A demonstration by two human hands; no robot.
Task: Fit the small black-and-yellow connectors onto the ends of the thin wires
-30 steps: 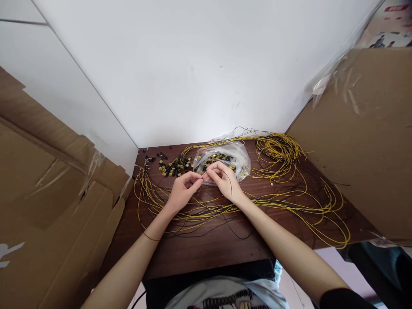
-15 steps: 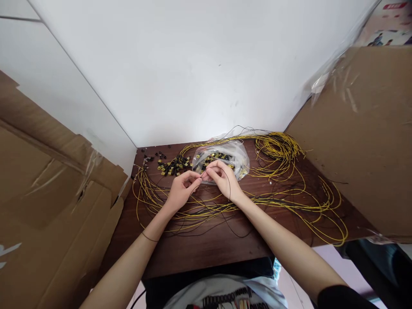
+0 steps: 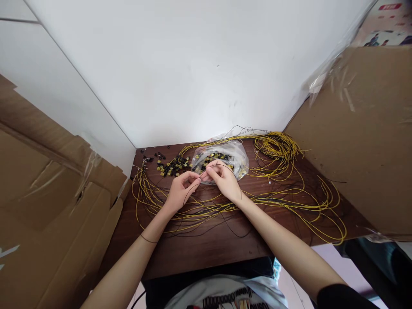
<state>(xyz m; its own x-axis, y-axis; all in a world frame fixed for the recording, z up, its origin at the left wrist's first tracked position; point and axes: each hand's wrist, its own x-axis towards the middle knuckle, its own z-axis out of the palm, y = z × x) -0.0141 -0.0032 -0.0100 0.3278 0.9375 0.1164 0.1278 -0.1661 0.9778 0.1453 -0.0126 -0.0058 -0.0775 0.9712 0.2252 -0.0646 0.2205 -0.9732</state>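
Observation:
A thin black wire point(image 3: 202, 174) runs between my hands, which are close together above the table's middle. My left hand point(image 3: 180, 191) is closed, pinching the wire between thumb and forefinger. Thumb and forefinger of my right hand point(image 3: 226, 183) grip it a little farther along. One stretch of the wire curves over the back of my right hand; another hangs down across my left fingers. Just behind the hands lies a clear plastic bag point(image 3: 242, 155) with small black and yellow parts point(image 3: 210, 159) in it. The exact pinch points are partly hidden by my fingers.
Long yellow and black wires point(image 3: 286, 203) stretch across the brown table point(image 3: 206, 257). A wire coil point(image 3: 277, 146) lies back right, and black-yellow connector ends point(image 3: 174, 166) pile up left of the bag. Cardboard stands at left point(image 3: 64, 214) and right point(image 3: 370, 141); a white wall point(image 3: 193, 73) rises behind.
The wire's loop on my right wrist has shortened and now ends near the wrist. A stretch of wire now curves down over my left fingers. Both hands stay almost in place.

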